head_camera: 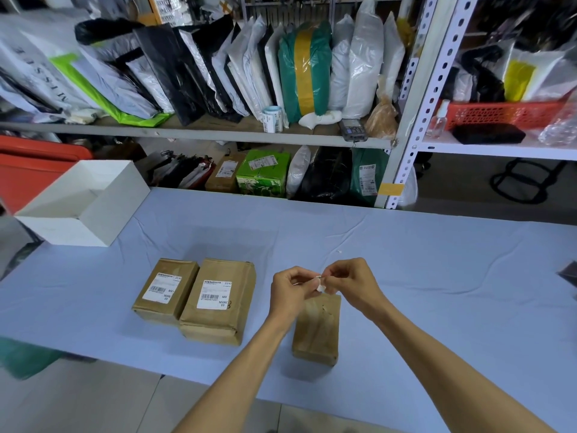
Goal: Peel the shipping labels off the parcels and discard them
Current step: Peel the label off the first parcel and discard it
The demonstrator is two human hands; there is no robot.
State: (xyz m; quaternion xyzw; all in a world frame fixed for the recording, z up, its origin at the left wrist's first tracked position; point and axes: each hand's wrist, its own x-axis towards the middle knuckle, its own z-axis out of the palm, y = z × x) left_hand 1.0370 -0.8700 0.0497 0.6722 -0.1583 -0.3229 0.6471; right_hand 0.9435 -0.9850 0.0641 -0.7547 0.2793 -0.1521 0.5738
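White box point(93, 210) open on blue cloth point(406, 276); bagged goods on shelf point(218, 135); label roll point(272, 119); scanner point(352, 129); red basket point(499, 115).

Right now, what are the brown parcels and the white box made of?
The brown parcels look wrapped in matte kraft paper: dull, creased, with folded ends. The white box looks like smooth cardboard or paperboard, with thin stiff walls and sharp folds, though I can't be sure.

On the bench point(437, 276), two parcels point(193, 295) touch at nine o'clock of a third parcel point(317, 332); a box point(84, 201) sits at ten o'clock.
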